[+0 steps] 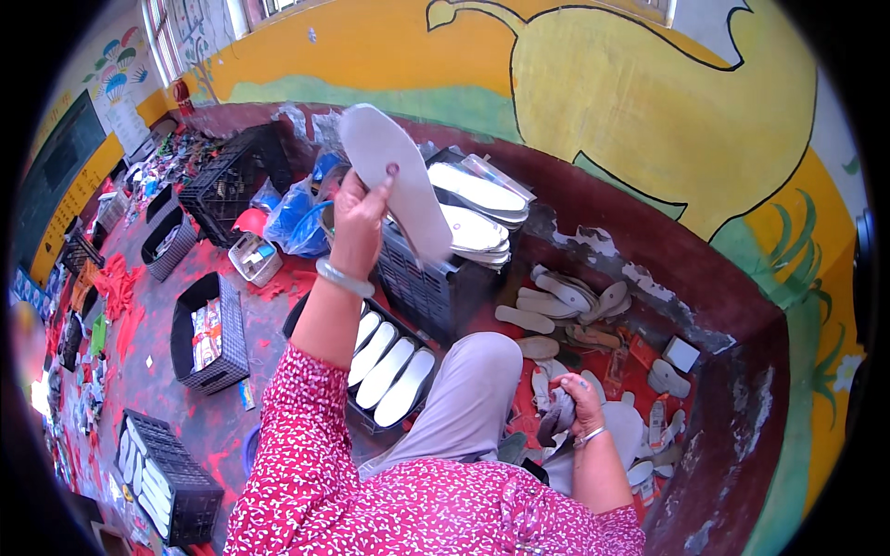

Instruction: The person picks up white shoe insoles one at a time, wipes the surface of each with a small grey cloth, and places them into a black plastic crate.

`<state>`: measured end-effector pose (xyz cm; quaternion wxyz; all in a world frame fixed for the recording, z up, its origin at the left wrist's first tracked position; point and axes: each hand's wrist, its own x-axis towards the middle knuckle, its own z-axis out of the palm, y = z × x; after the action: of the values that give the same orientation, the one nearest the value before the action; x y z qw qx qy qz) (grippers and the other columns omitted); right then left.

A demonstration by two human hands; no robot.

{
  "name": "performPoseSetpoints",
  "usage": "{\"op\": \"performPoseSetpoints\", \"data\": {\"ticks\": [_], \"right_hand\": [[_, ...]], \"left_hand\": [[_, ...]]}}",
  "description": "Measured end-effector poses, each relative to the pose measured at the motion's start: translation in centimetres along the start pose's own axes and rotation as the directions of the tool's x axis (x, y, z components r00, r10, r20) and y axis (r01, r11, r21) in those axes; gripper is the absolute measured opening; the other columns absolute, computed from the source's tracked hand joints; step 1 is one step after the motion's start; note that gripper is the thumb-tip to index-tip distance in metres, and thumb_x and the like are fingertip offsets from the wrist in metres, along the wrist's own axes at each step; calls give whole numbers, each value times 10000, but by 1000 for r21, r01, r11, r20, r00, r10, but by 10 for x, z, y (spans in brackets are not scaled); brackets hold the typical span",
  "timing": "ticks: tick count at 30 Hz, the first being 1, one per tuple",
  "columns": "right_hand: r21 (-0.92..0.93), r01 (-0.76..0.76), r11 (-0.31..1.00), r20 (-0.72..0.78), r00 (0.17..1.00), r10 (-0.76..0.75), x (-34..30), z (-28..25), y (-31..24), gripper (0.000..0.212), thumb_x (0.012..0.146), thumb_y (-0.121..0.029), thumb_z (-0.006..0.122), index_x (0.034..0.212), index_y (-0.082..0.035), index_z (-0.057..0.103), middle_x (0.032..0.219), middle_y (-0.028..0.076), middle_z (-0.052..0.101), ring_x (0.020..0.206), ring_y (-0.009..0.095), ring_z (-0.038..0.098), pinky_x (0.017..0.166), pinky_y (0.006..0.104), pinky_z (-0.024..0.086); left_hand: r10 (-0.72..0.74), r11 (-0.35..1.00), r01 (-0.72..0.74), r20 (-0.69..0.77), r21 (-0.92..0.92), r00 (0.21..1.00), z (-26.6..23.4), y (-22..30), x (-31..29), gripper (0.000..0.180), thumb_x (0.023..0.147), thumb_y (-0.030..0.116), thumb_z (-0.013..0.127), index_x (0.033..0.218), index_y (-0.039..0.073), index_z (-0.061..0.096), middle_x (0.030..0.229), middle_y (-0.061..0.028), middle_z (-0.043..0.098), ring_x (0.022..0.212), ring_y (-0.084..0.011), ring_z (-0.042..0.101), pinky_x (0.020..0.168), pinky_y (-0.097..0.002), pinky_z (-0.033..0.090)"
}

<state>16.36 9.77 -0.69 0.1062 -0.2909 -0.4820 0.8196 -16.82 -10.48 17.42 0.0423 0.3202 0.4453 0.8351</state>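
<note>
My left hand (360,215) is raised, its thumb and fingers closed on the edge of a white insole (400,181) with a small dark round mark near its middle. The insole stands tilted above a black crate (417,289). Stacks of white insoles (475,190) lie on top of that crate. Low on the right, my right hand (584,404) is closed around a crumpled grey cloth (557,413), beside my right knee. Under my left forearm, a black basket (417,408) holds a row of white insoles (380,371).
Loose soles (565,296) lie scattered along the wall on the right. On the left stand a grey basket with packets (239,347), a black crate of insoles (199,491) and a small white basket (264,271). Blue plastic bags (301,221) sit behind my left hand.
</note>
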Motion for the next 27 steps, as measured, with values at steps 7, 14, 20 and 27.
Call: {"op": "performPoseSetpoints", "data": {"ticks": [7,14,20,27], "right_hand": [[184,120,976,100,985,-140,-1,-13,-7,381,712,2,462,1078,48,561,870,126,635,825,220,633,782,330,514],[-259,294,920,213,946,-243,-9,39,-71,403,873,-84,534,1258,29,495,1154,112,585,821,114,605,719,247,489],[-487,417,767,395,889,-233,6,55,-80,412,916,-187,542,1276,10,500,1177,82,571,973,97,535,843,233,438],[-499,369,784,353,913,-205,-9,55,-76,319,890,-118,551,1175,21,592,1110,75,609,974,110,546,871,241,430]], "left_hand": [[-705,526,766,314,-369,635,17,-47,-151,347,844,61,525,1180,-9,471,1063,-99,573,993,-223,573,924,-379,438],[-758,363,878,449,-313,473,52,-57,-199,443,882,57,502,1306,5,383,1142,-102,564,1032,-221,573,904,-370,455],[-780,301,942,531,-145,331,70,-55,-216,503,882,109,562,1332,31,351,1147,-91,565,1007,-192,586,869,-344,476],[-744,346,930,569,-122,351,60,-58,-242,561,864,113,599,1345,50,318,1172,-108,550,1037,-226,587,904,-372,464]]}}
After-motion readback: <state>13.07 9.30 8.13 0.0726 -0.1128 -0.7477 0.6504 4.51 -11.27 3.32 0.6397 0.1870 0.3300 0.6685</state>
